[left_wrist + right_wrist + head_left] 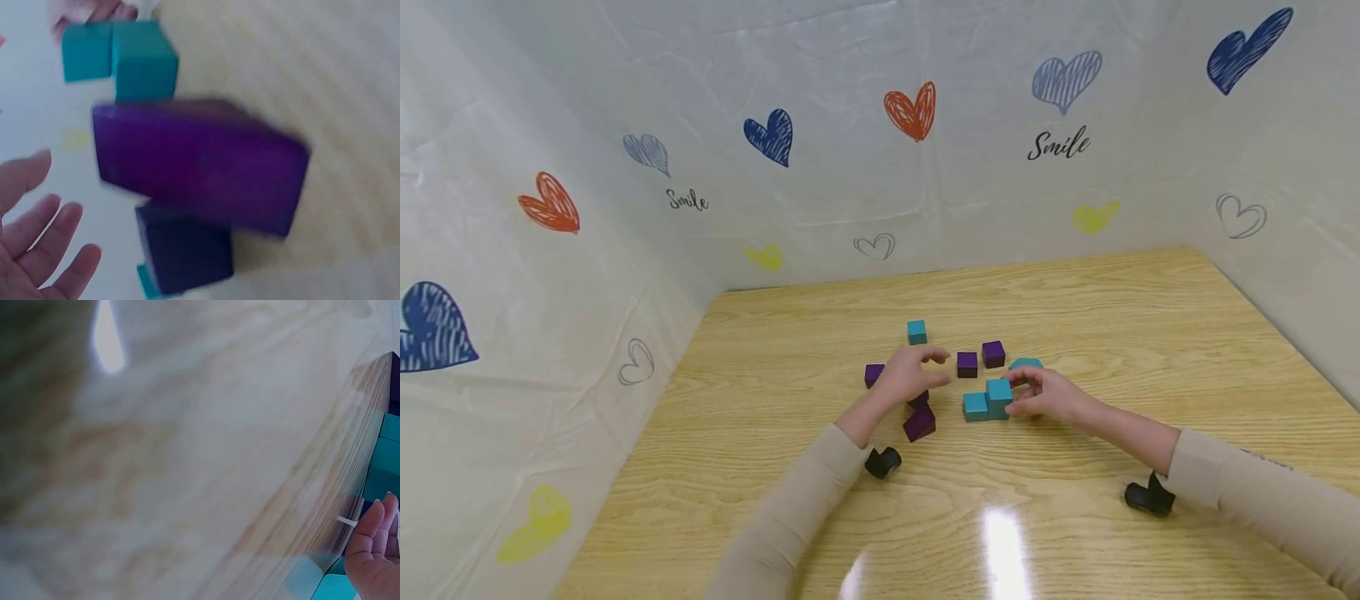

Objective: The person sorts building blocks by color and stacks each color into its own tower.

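Observation:
My right hand [1051, 394] has its thumb and fingertips around the right side of a tall teal block [999, 398]. That block stands against a lower teal block [975, 407] on its left. Over the purple pieces hovers my left hand [913, 375], thumb and fingers spread apart with nothing between them. Below it lie a purple wedge [920, 423] and another purple block, partly hidden by the hand. The wedge [200, 165] looms large in the left wrist view, in front of a dark purple block [187, 247]. In the right wrist view, my right fingertips [374, 515] reach the teal block [382, 469].
Two purple cubes, one nearer [967, 364] and one farther [993, 354], sit beyond the teal pair. Farther back is a teal cube [917, 332]. A purple cube [874, 375] lies left of my left hand, and another teal piece [1026, 363] is behind my right fingers.

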The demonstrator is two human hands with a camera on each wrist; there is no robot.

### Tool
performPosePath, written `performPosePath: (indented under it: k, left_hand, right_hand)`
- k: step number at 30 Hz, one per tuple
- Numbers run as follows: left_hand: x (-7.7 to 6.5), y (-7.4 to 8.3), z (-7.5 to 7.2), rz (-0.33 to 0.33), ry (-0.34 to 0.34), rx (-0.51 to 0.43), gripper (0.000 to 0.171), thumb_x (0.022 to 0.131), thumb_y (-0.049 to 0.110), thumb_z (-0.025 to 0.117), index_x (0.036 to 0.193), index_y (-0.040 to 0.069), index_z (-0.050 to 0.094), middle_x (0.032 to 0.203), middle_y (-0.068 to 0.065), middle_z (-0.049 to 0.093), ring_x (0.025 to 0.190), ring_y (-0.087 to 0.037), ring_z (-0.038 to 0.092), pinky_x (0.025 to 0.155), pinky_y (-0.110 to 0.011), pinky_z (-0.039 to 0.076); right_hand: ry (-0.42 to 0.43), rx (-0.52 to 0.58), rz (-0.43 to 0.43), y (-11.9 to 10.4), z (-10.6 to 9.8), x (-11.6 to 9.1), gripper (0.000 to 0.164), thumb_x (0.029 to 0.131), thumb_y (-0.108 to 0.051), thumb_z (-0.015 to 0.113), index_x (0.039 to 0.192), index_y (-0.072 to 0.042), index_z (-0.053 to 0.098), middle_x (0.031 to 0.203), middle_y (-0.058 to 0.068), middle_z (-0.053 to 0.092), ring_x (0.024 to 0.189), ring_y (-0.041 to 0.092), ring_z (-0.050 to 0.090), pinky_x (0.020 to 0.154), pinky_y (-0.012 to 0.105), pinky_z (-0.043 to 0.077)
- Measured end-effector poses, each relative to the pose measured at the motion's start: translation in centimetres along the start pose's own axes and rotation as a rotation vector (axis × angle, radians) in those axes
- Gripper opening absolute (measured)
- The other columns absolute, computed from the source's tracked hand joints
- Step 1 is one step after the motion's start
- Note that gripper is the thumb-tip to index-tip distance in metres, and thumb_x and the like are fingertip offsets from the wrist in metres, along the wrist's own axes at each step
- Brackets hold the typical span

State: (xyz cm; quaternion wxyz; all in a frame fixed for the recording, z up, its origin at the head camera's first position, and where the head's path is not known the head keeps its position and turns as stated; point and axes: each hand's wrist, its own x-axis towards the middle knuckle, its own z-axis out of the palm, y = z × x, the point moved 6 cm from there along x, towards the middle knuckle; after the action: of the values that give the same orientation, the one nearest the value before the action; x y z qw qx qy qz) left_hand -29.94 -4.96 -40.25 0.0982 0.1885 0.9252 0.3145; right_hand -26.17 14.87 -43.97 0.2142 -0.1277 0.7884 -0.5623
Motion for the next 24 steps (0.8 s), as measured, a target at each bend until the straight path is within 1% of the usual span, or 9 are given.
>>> performPosePath:
  k: [1, 4, 8, 12, 16, 17, 18, 20, 24]
  left_hand:
    - [0.3, -0.2, -0.6, -0.015, 0.028, -0.02, 0.039, 0.086, 0.024, 0.064, 0.122, 0.01, 0.059, 0.117, -0.005, 0.061, 0.115, -0.025, 0.051, 0.092, -0.037, 0.043]
    - [1.4, -1.1, -2.3, -0.058, 0.109, -0.092, 0.042, 0.087, 0.018, 0.063, 0.126, 0.007, 0.055, 0.122, -0.008, 0.058, 0.115, -0.029, 0.05, 0.089, -0.039, 0.045]
    - [3.0, -3.1, -3.2, -0.152, 0.172, -0.22, 0.051, 0.085, 0.014, 0.065, 0.133, 0.008, 0.048, 0.13, -0.012, 0.05, 0.115, -0.031, 0.048, 0.088, -0.04, 0.045]
    - [4.3, -5.2, -2.8, -0.279, 0.184, -0.411, 0.058, 0.083, 0.009, 0.066, 0.136, 0.008, 0.043, 0.135, -0.015, 0.044, 0.116, -0.03, 0.048, 0.09, -0.038, 0.045]
    - [4.9, -6.2, -1.9, -0.375, 0.197, -0.589, 0.059, 0.083, 0.002, 0.064, 0.137, 0.01, 0.042, 0.137, -0.013, 0.042, 0.107, -0.03, 0.052, 0.087, -0.038, 0.046]
    - [5.1, -6.5, -1.7, -0.388, 0.202, -0.615, 0.059, 0.082, 0.001, 0.065, 0.136, 0.011, 0.043, 0.137, -0.011, 0.043, 0.103, -0.029, 0.054, 0.085, -0.038, 0.046]
    - [5.8, -7.6, -1.1, -0.359, 0.215, -0.657, 0.06, 0.08, 0.004, 0.069, 0.134, 0.014, 0.046, 0.134, -0.008, 0.046, 0.097, -0.025, 0.056, 0.08, -0.034, 0.048]
    - [6.0, -7.9, -0.8, -0.393, 0.225, -0.681, 0.06, 0.079, 0.003, 0.069, 0.133, 0.016, 0.048, 0.133, -0.006, 0.048, 0.095, -0.023, 0.057, 0.08, -0.033, 0.048]
    - [6.3, -8.5, -0.4, -0.429, 0.25, -0.697, 0.058, 0.079, 0.0, 0.069, 0.132, 0.015, 0.05, 0.13, -0.008, 0.05, 0.075, -0.014, 0.057, 0.061, -0.023, 0.046]
  right_hand:
    - [-0.001, 0.001, 0.001, 0.0, 0.0, 0.0, 0.055, 0.08, -0.011, 0.07, 0.123, 0.01, 0.043, 0.12, 0.023, 0.046, 0.08, 0.014, 0.055, 0.068, 0.025, 0.047]
    - [-0.001, 0.0, 0.003, 0.1, -0.1, 0.0, 0.056, 0.08, -0.013, 0.07, 0.123, 0.01, 0.043, 0.12, 0.023, 0.046, 0.081, 0.014, 0.054, 0.069, 0.024, 0.047]
    - [-0.014, 0.014, -0.002, 0.2, -0.1, 0.0, 0.056, 0.08, -0.014, 0.07, 0.123, 0.01, 0.042, 0.122, 0.024, 0.044, 0.082, 0.014, 0.055, 0.069, 0.024, 0.047]
    - [-0.051, 0.056, -0.009, 0.4, 0.2, 0.0, 0.056, 0.081, -0.012, 0.068, 0.124, 0.011, 0.04, 0.124, 0.025, 0.041, 0.085, 0.013, 0.057, 0.071, 0.025, 0.048]
    - [-0.071, 0.084, -0.016, 0.4, 0.4, -0.1, 0.056, 0.082, -0.01, 0.068, 0.124, 0.011, 0.038, 0.125, 0.025, 0.04, 0.086, 0.012, 0.058, 0.072, 0.026, 0.048]
    - [-0.073, 0.089, -0.018, 0.4, 0.5, -0.1, 0.056, 0.082, -0.01, 0.068, 0.124, 0.012, 0.038, 0.125, 0.026, 0.04, 0.086, 0.012, 0.058, 0.071, 0.026, 0.048]
    - [-0.073, 0.089, -0.018, 0.4, 0.5, -0.1, 0.057, 0.081, -0.01, 0.068, 0.124, 0.011, 0.038, 0.125, 0.026, 0.04, 0.085, 0.012, 0.058, 0.071, 0.026, 0.048]
    - [-0.075, 0.087, -0.018, 0.3, 0.5, -0.2, 0.057, 0.081, -0.01, 0.068, 0.125, 0.011, 0.037, 0.125, 0.026, 0.04, 0.084, 0.012, 0.058, 0.07, 0.026, 0.047]
    - [-0.077, 0.074, -0.015, 0.1, 0.4, -0.1, 0.059, 0.081, -0.011, 0.068, 0.126, 0.011, 0.037, 0.118, 0.023, 0.048, 0.08, 0.012, 0.057, 0.069, 0.026, 0.047]
